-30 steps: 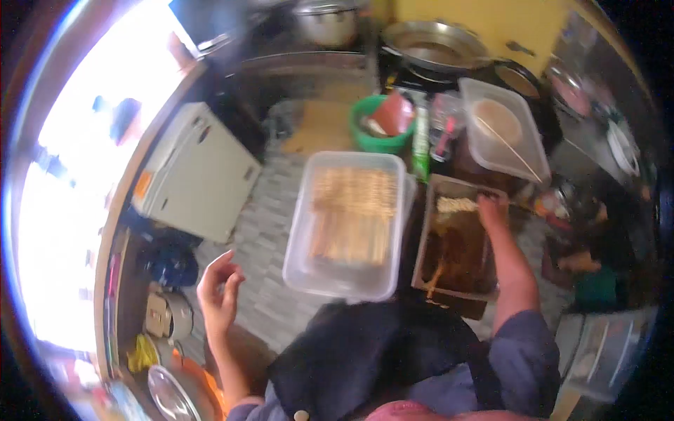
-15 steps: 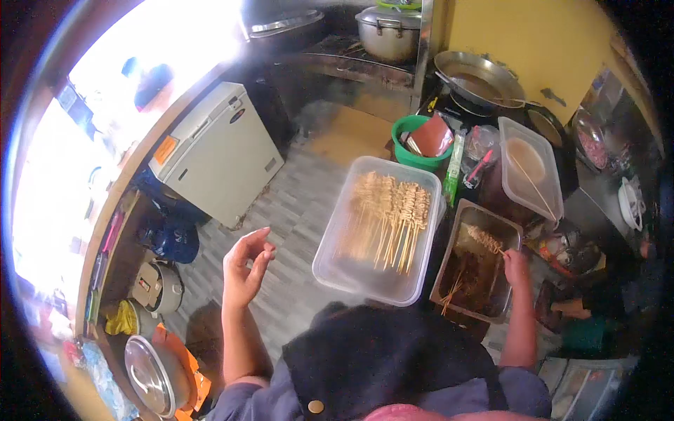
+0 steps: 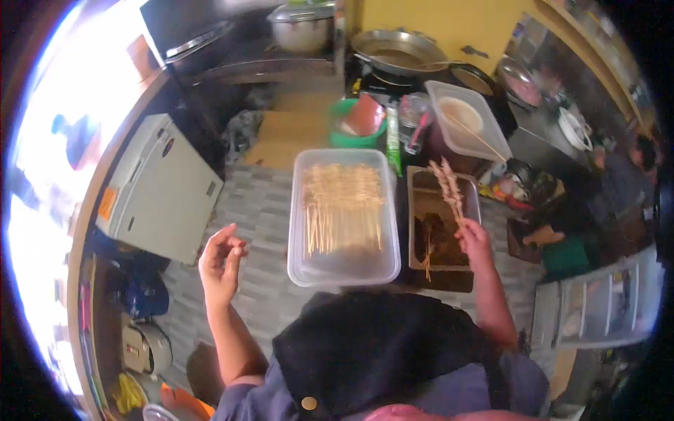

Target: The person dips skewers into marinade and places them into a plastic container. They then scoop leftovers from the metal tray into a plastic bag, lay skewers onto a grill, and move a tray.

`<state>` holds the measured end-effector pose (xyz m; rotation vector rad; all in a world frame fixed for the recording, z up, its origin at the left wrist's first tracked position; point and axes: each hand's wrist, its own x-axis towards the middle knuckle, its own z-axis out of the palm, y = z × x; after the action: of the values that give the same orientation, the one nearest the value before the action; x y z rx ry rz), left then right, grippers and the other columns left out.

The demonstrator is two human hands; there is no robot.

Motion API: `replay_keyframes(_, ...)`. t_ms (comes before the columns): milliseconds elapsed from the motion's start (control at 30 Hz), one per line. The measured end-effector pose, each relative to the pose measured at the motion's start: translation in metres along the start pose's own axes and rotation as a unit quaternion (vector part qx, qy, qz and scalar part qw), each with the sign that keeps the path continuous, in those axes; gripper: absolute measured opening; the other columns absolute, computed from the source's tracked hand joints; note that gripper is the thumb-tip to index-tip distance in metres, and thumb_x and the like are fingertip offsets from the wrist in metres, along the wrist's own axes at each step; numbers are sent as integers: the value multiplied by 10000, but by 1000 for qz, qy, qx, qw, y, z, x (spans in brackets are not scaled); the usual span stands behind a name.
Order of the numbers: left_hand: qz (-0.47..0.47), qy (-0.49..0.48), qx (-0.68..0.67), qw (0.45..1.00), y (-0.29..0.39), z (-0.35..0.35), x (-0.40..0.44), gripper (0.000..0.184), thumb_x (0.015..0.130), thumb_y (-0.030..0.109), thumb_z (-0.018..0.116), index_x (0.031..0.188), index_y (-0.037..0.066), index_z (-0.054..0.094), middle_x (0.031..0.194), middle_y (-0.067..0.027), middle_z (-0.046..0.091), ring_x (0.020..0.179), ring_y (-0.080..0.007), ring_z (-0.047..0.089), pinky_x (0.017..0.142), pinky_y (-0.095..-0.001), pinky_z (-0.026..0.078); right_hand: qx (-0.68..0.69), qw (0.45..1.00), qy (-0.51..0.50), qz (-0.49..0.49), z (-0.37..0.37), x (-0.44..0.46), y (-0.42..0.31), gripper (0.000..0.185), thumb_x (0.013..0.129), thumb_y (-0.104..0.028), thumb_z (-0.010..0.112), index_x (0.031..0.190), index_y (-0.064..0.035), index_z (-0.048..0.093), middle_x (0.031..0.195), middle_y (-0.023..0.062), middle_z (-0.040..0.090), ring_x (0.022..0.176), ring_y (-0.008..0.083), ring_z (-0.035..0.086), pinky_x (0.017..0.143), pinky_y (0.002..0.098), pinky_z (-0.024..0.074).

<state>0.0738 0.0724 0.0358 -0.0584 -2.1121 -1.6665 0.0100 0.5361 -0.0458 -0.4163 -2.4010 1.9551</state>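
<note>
My right hand (image 3: 476, 242) is closed around the stick ends of a few meat skewers (image 3: 447, 184), held up above a metal tray (image 3: 474, 210). In that tray lies a dark brown sauce or marinade, with more skewer sticks (image 3: 427, 261) leaning at its near left corner. A clear plastic container (image 3: 344, 270) stands left of the tray and holds a dense row of skewered meat (image 3: 344, 186), the sticks pointing toward me. My left hand (image 3: 223, 263) hovers over the floor left of the container, fingers loosely bent and apart, with nothing in it.
Behind the container are a green basin (image 3: 351, 137), a green packet (image 3: 393, 144) and a wok (image 3: 400, 52). A plastic tub (image 3: 474, 144) with a stick across it sits behind the tray. A white chest freezer (image 3: 165, 196) stands left. Another person's hand (image 3: 544, 236) shows at right.
My right hand has lifted the skewers from low over the metal tray to a more upright position. The view has turned, shifting the scene leftward. My left hand remains raised and holds nothing.
</note>
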Motion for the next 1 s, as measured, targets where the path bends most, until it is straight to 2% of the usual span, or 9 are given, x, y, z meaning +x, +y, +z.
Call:
replay_keyframes(167, 6, -28, -34, 999, -16, -6, 5, 288, 789, 1, 504, 1075, -22, 477, 790, -42, 505, 714, -110, 499, 645, -244, 450, 230, 953, -178, 87, 81, -26, -37, 212, 812, -93, 470, 1008, -34, 527, 703, 38, 527, 481, 53, 369, 411, 165, 298)
replay_keyframes(267, 4, -33, -60, 998, -23, -14, 7, 292, 783, -12, 509, 1073, -26, 478, 779, -43, 505, 703, -101, 498, 644, -229, 452, 251, 947, -172, 108, 136, -21, -26, 218, 797, -64, 476, 1007, -18, 516, 708, 33, 535, 488, 54, 387, 406, 174, 311)
replay_keyframes(367, 10, -38, -71, 997, -28, -26, 7, 293, 784, -16, 504, 1075, -27, 477, 793, -41, 498, 710, -106, 496, 642, -234, 454, 184, 968, -137, 100, 180, -10, -22, 212, 783, -56, 479, 986, -10, 516, 701, 37, 533, 488, 60, 405, 399, 189, 314)
replay_keyframes(467, 5, -31, -75, 997, -34, -42, 3, 292, 786, -21, 494, 1078, -28, 476, 805, -41, 493, 725, -113, 496, 640, -240, 458, 144, 985, -89, 43, 215, 13, -5, 203, 769, -39, 468, 964, -5, 514, 701, 49, 536, 481, 76, 421, 400, 209, 342)
replay_keyframes(533, -15, -24, -74, 997, -37, -50, 4, 291, 787, -24, 488, 1079, -29, 475, 808, -42, 490, 732, -116, 496, 639, -242, 460, 117, 986, -98, 61, 231, 15, -14, 182, 771, -40, 438, 919, -36, 544, 619, -22, 480, 491, 66, 416, 407, 217, 312)
replay_keyframes(667, 8, -2, -78, 997, -41, -65, -7, 278, 810, 39, 495, 1082, -15, 474, 795, -35, 492, 712, -109, 490, 624, -252, 448, 61, 995, -39, 64, 252, 27, 22, 162, 744, 2, 436, 888, -5, 510, 695, 65, 541, 541, 131, 525, 437, 258, 410)
replay_keyframes(733, -19, 1, -76, 997, -45, -74, -13, 292, 799, -3, 477, 1090, -22, 463, 815, -41, 493, 742, -122, 497, 639, -256, 463, 9, 997, -74, 33, 248, 31, 25, 142, 772, -25, 442, 905, -9, 488, 754, 80, 551, 581, 149, 554, 463, 266, 439)
replay_keyframes(900, -24, 33, -68, 997, -50, -88, -21, 284, 802, 6, 472, 1085, -18, 467, 812, -37, 493, 744, -120, 502, 632, -249, 459, 129, 989, -60, 40, 239, 32, 29, 142, 801, -57, 426, 920, -4, 485, 886, 111, 542, 632, 166, 577, 521, 274, 481)
replay_keyframes(1000, -19, 38, -70, 997, -53, -91, -23, 283, 802, 16, 476, 1084, -16, 469, 807, -34, 492, 741, -120, 505, 627, -246, 458, 109, 993, -19, 31, 232, 30, 22, 179, 798, -46, 421, 965, -5, 471, 847, 117, 556, 635, 168, 581, 527, 269, 485)
